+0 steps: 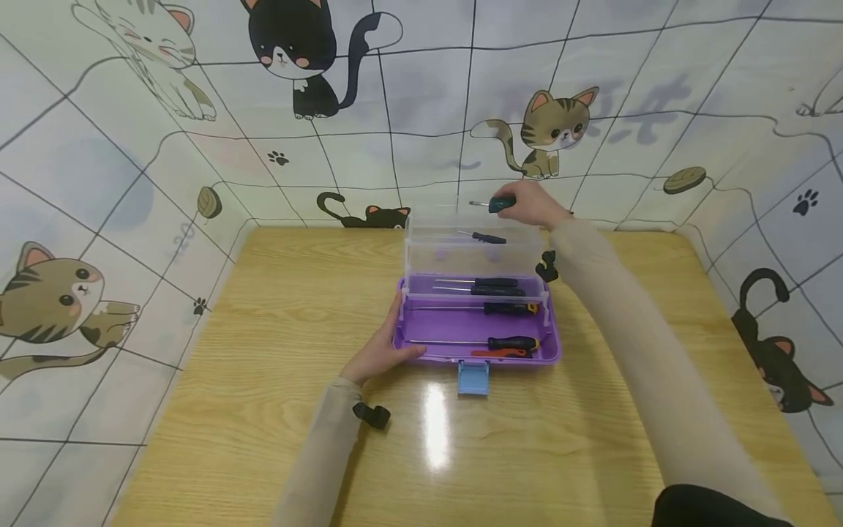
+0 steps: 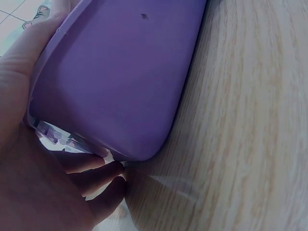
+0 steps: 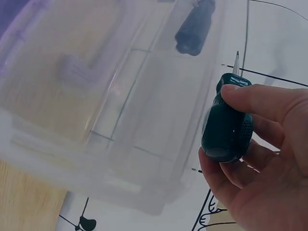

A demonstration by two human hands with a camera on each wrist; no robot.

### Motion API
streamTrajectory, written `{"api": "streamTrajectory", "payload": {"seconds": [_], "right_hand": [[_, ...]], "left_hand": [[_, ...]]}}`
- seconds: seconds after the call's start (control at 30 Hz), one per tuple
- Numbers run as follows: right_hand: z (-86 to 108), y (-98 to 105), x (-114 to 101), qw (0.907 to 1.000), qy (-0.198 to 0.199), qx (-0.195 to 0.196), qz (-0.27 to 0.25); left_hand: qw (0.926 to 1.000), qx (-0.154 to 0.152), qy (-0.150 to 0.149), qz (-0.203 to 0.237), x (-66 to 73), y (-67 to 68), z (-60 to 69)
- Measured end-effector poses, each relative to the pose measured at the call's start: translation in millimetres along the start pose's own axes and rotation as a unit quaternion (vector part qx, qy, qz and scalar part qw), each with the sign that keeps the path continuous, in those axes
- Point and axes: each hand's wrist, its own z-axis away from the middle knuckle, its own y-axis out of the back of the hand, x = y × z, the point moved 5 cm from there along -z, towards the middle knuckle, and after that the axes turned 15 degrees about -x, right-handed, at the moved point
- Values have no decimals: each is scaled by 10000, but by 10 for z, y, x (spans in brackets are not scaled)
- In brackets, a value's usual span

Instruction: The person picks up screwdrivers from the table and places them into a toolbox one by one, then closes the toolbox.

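A purple toolbox [image 1: 448, 322] sits on the table with its clear lid [image 1: 424, 258] raised at the back. My left hand [image 1: 387, 353] holds the box's left end, thumb on the front rim; the left wrist view shows fingers around the corner. Above the lid's far edge my right hand [image 1: 535, 207] grips a stubby screwdriver with a teal handle [image 3: 226, 125], its short tip pointing left in the head view. A small dark screwdriver [image 1: 489, 238] shows through the clear plastic. Inside the base lie several long black-handled screwdrivers [image 1: 512, 343] and a red-orange handled tool [image 1: 500, 353], partly hidden.
A light blue latch [image 1: 473, 378] hangs down at the box's front. The wooden table [image 1: 296, 307] extends around the box. Cat-patterned wall covering [image 1: 428, 95] rises behind and on both sides.
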Motion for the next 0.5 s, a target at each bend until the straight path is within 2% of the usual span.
{"api": "streamTrajectory", "payload": {"seconds": [0.17,0.4,0.5], "right_hand": [[-96,-28,-19,9991,93,-77,409],[-179,-73,-1,9987,16,-188,482],[-191,-75,-18,9987,27,-174,482]], "left_hand": [[10000,16,-41,52,-17,-15,2],[9997,215,-12,-97,-382,-3,-93],[9997,220,-31,-64,-399,5,-98]]}}
